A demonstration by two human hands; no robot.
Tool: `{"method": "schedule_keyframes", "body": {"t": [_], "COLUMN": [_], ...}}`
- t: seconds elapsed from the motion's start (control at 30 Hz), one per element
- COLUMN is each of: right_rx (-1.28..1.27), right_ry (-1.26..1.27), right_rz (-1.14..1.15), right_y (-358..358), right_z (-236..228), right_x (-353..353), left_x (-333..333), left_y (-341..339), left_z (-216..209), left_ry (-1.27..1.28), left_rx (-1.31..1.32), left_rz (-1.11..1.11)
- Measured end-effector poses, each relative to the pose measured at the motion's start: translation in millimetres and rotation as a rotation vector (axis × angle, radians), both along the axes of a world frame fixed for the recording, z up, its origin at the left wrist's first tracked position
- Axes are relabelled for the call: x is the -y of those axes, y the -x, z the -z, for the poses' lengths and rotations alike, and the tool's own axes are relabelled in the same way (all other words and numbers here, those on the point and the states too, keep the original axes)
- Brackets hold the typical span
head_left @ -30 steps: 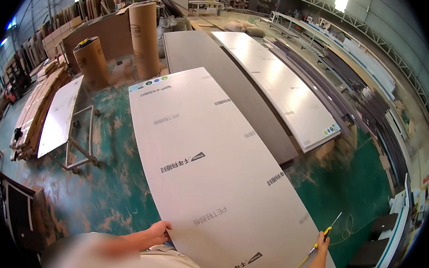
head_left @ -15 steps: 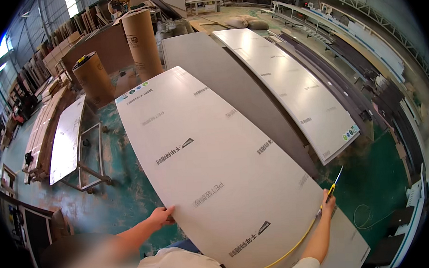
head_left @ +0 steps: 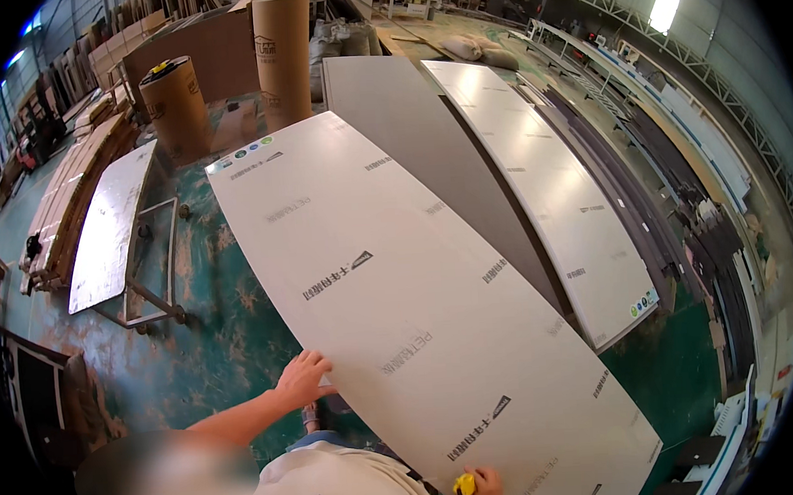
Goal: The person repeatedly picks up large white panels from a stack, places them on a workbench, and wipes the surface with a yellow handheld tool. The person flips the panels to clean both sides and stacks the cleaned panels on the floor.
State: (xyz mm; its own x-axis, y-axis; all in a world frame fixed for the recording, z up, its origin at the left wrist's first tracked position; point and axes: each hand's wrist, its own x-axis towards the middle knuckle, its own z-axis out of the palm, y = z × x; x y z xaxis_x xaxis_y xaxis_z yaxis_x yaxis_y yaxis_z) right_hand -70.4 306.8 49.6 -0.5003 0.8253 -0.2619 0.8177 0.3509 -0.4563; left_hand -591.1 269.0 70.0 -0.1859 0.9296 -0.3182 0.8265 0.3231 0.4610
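Across the head view, the white panel (head_left: pixel 389 284) lies aslant in front of you, its far end to the left and its near end to the right. Your left hand (head_left: pixel 305 378) is at the panel's left edge, fingers touching it; you cannot tell from here whether they pinch it. Your right hand (head_left: pixel 485 489), near the bottom of the picture, is closed around a small yellow-and-black tool (head_left: pixel 465 485), over the panel's near part. Beyond the panel's right edge you have a grey board (head_left: pixel 407 112) and another white panel (head_left: pixel 551 195); well to your left, a pale sheet (head_left: pixel 113 231) leans on a wheeled frame.
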Motion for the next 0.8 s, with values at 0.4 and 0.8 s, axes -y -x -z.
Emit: {"method": "schedule_keyframes", "body": {"t": [0.4,0.8], "right_rx": [0.361,0.211], "right_ry": [-0.581,-0.565], "right_rz": [0.128,0.206], "right_y": [106,61], "right_z": [36,-27], "right_x": [79,110], "left_x": [-45,-19], "left_y": [141,127], "left_z": [78,-30], "left_ry": [-0.516,-0.454], "left_rx": [-0.397,-0.462], "left_rz": [0.622,0.745]}}
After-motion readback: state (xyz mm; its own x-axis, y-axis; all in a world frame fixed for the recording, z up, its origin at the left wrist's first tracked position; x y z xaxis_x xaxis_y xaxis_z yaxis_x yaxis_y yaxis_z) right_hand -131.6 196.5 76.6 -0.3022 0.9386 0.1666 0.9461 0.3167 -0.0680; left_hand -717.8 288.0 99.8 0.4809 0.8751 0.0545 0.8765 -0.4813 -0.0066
